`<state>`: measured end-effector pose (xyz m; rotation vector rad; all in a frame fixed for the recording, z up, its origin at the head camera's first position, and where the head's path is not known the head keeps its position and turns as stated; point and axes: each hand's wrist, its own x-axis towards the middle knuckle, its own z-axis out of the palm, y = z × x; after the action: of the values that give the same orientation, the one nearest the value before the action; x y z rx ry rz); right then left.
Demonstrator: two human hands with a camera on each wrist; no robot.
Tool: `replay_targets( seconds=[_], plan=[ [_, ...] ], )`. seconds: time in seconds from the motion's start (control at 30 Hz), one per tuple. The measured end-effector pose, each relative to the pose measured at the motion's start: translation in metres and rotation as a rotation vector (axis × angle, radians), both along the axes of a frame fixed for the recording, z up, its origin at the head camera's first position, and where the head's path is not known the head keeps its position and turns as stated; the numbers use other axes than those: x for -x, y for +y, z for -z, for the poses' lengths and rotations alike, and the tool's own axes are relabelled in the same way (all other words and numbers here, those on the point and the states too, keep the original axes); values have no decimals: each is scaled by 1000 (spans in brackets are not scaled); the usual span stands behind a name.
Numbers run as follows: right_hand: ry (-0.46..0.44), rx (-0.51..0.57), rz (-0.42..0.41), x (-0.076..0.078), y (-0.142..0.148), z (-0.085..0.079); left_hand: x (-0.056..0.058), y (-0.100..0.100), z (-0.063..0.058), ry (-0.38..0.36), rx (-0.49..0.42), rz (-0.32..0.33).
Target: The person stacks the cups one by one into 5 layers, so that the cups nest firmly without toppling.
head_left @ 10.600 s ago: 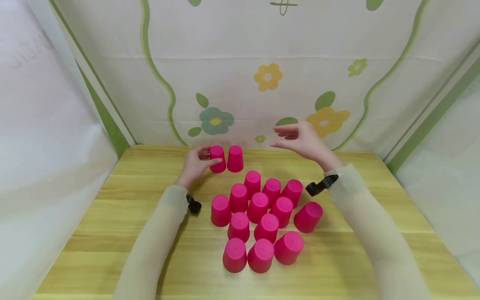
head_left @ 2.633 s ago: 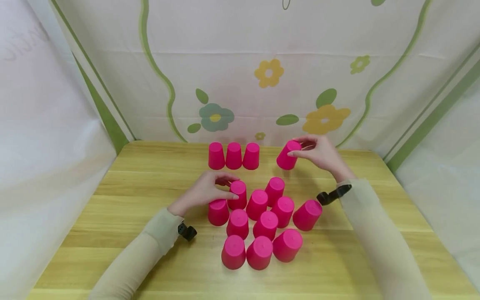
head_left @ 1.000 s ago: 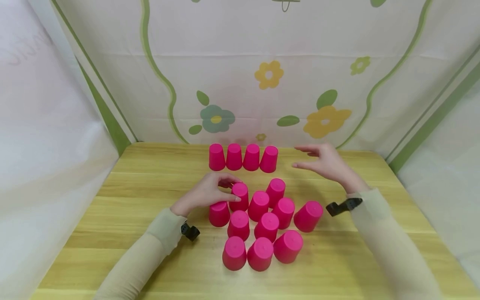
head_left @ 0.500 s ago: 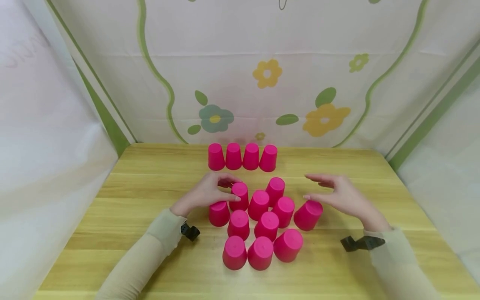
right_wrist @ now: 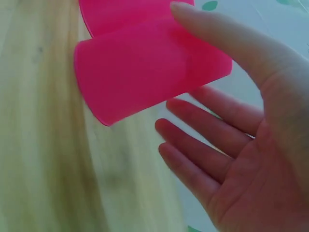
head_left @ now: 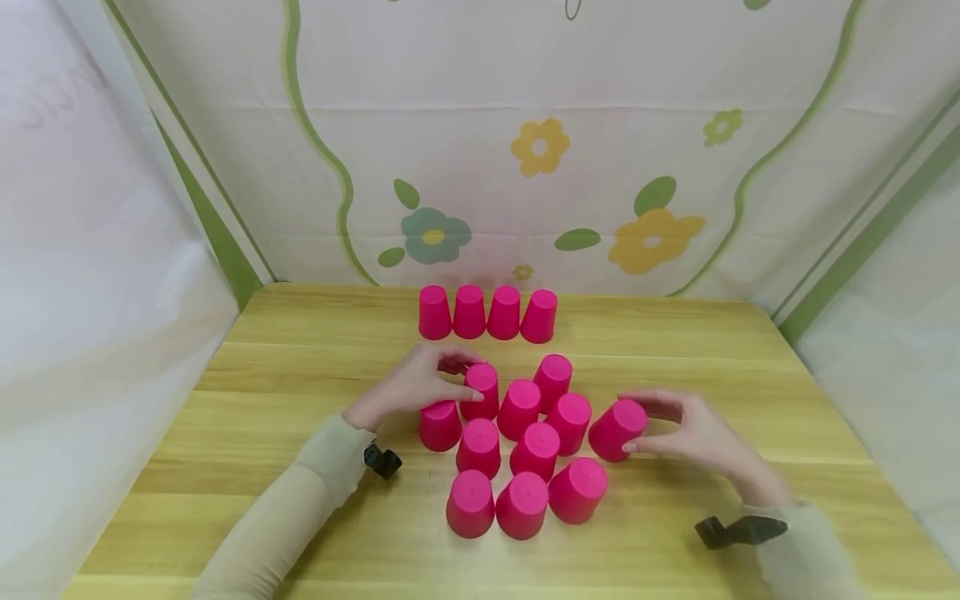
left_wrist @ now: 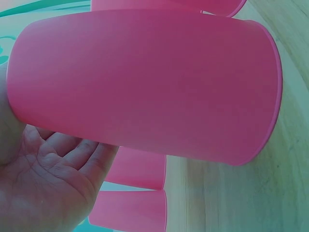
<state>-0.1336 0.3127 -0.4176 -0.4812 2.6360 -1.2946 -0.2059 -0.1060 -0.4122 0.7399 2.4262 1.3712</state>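
Note:
My left hand [head_left: 412, 385] holds an upside-down pink cup [head_left: 486, 396], thumb in front and fingers behind. Close by its palm stands another pink cup [head_left: 439, 429]; in the left wrist view, a large pink cup [left_wrist: 154, 87] covers the fingertips. At the cluster's right side, my right hand [head_left: 693, 433] has its thumb and forefinger around a slightly tilted pink cup [head_left: 615, 433]. Seen from the right wrist, the thumb [right_wrist: 212, 24] lies across that cup [right_wrist: 140, 67], the forefinger passes behind it and the other fingers are spread loosely.
Four upturned pink cups stand in a back row, its right end a cup [head_left: 539, 317]. Several more, such as this front cup [head_left: 522, 507], are clustered mid-table. A wooden table [head_left: 315, 350] meets a floral cloth backdrop [head_left: 525, 75] behind, with white cloth at both sides.
The back row has grown from two cups to several, the right hand setting down the latest. It then came toward me to the right-hand cup. The left hand lately stays at its cup.

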Motion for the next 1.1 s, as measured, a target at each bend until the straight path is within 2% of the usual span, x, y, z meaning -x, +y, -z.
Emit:
replay_targets(
  seconds=[0.23,0.5,0.73,0.97,1.1],
  plan=[
    [49,44,65,-3,-5,1,-1,0,-1,-8,2,-6],
    [137,108,111,12,-6,2,-1,-1,0,-3,-4,-3],
    [195,202,160,38,-15,4,-1,0,-1,7,5,7],
    [138,295,200,72,-27,15,-1,1,-2,-25,-5,17],
    [131,311,225,93,-33,21,-2,1,-3,-47,-10,18]
  ],
)
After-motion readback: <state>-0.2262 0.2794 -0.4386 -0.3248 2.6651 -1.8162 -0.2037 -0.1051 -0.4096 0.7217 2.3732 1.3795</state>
